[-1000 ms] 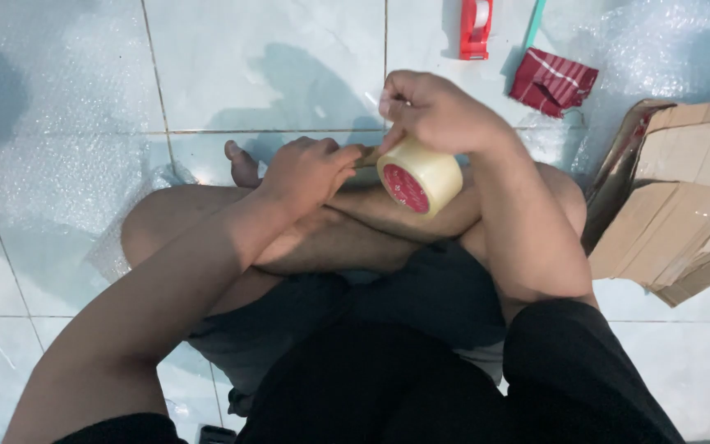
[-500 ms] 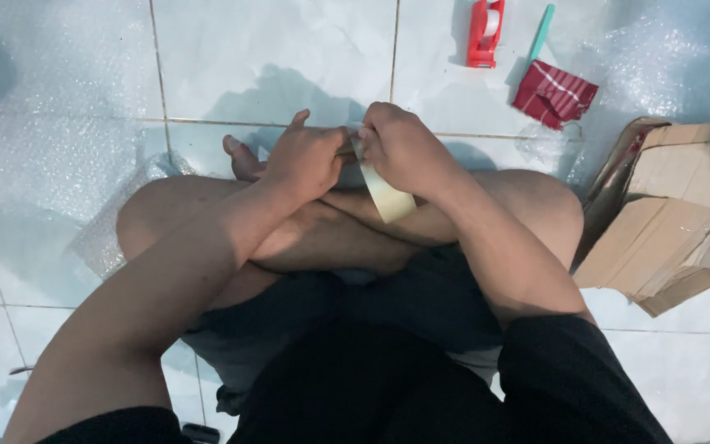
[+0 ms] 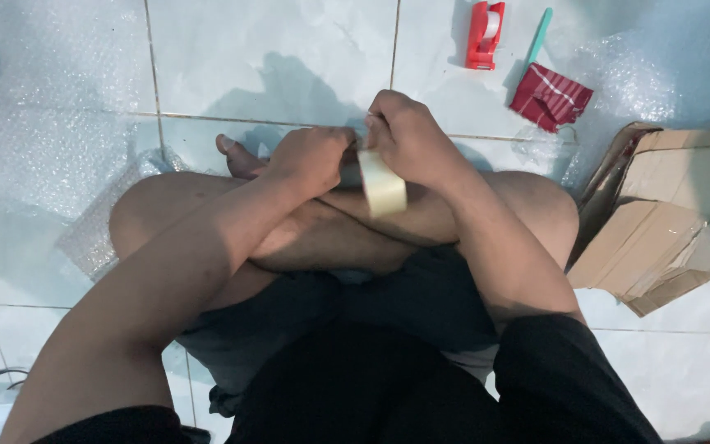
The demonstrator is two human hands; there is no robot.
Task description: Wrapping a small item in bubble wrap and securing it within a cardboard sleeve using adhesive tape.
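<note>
Together we grip the tape roll (image 3: 381,182) over crossed legs.
Left hand (image 3: 314,158) and right hand (image 3: 408,136) pinch it edge-on; a red dispenser (image 3: 484,34) and cardboard box (image 3: 659,222) lie beyond.

The upper part of the tape roll (image 3: 382,183) was covered by the right hand (image 3: 411,140), and whatever was pinched between that hand and the left hand (image 3: 310,158) could not be made out. The fingertips of both hands were hidden. The cardboard box (image 3: 659,222) was cut off by the right edge, and the foot (image 3: 237,156) was largely concealed behind the left wrist.
</note>
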